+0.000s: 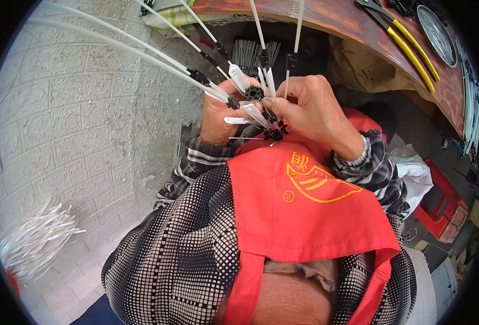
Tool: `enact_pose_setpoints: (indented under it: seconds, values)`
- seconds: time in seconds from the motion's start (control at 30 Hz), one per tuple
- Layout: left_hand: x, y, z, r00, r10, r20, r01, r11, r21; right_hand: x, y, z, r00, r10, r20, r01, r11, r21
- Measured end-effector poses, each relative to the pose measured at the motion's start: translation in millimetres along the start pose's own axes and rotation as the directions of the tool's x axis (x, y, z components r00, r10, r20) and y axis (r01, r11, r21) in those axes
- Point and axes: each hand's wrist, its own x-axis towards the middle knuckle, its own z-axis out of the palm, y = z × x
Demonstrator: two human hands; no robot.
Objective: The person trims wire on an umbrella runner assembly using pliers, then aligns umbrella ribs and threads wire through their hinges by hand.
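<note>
Close in front of my chest I hold a small black toothed hub (254,93) with several thin white rods (142,51) fanning up and left from it. My left hand (218,116) grips the assembly from the left, fingers closed around the rods' black end pieces (199,76). My right hand (312,111) pinches the hub and a white rod end from the right. A second small black star-shaped part (274,131) sits just below the hands. I wear a red apron (304,200) over a checked top.
A curved brown wooden bench (348,19) runs along the top right with yellow-handled pliers (407,43) and a round metal dish (437,32). A bundle of white rods (39,238) lies on the paved floor at left. A red stool (440,208) stands at right.
</note>
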Motion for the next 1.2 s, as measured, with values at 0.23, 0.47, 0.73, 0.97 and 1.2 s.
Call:
enact_pose_setpoints:
  seconds: [0.23, 0.47, 0.73, 0.97, 1.2]
  values:
    - [-6, 3, -13, 0.996, -0.04, 0.084, 0.05, 0.991, -0.124, -7, -9, 8, 0.985, -0.138, -0.108, 0.121, 0.981, -0.154]
    - [16, -25, -34, 0.916, 0.196, 0.35, -0.142, 0.975, -0.173, -5, -5, -3, 0.949, -0.303, 0.083, 0.288, 0.945, 0.156]
    - [11, -24, -24, 0.928, 0.084, 0.364, 0.013, 0.966, -0.257, 3, 0, 2, 0.944, -0.329, -0.021, 0.325, 0.918, 0.228]
    - [7, -28, -15, 0.925, 0.163, 0.342, -0.008, 0.911, -0.413, 5, 8, 5, 0.86, -0.509, -0.018, 0.509, 0.858, 0.066]
    - [6, -24, -9, 0.928, 0.154, 0.34, 0.026, 0.882, -0.47, 1, 14, 13, 0.816, -0.578, -0.021, 0.572, 0.811, -0.124]
